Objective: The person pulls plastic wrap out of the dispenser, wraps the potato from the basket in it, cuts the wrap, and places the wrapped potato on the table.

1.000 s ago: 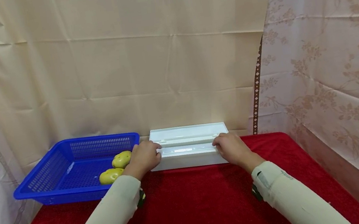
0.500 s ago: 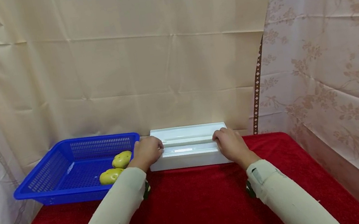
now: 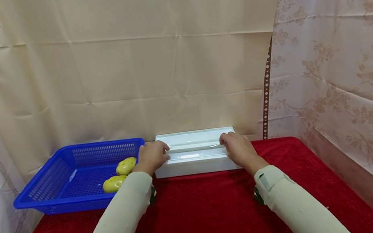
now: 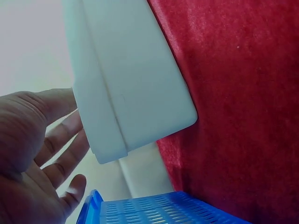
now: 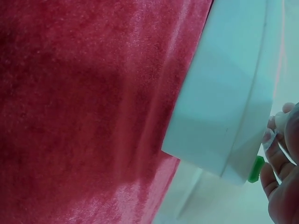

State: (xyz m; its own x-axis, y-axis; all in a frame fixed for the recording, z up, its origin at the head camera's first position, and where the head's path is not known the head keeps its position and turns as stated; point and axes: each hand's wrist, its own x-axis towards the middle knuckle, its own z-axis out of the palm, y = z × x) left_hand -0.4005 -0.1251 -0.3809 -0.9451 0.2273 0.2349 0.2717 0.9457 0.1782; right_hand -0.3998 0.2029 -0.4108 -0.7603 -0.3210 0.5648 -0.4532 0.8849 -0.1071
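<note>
A long white cling film dispenser [image 3: 196, 167] stands on the red cloth, its lid [image 3: 195, 136] raised at the back. Over its left end my left hand [image 3: 151, 156] has thumb and forefinger brought together at the film; in the left wrist view those tips pass behind the dispenser, the other fingers spread loosely. My right hand [image 3: 239, 149] pinches clear cling film [image 5: 270, 138] at the right end, where a shiny streak shows beside the fingertips. A small green piece [image 5: 256, 169] sticks out at that end in the right wrist view.
To the left stands a blue plastic basket [image 3: 54, 204] holding two yellow-green potato-like things [image 3: 114, 184], close by my left forearm. Red cloth [image 3: 206, 219] covers the table. A beige curtain [image 3: 163, 63] hangs right behind the dispenser.
Both hands have shifted slightly from the dispenser's front part toward its raised lid, the left one also a little to the right. Over the last half second they hardly move.
</note>
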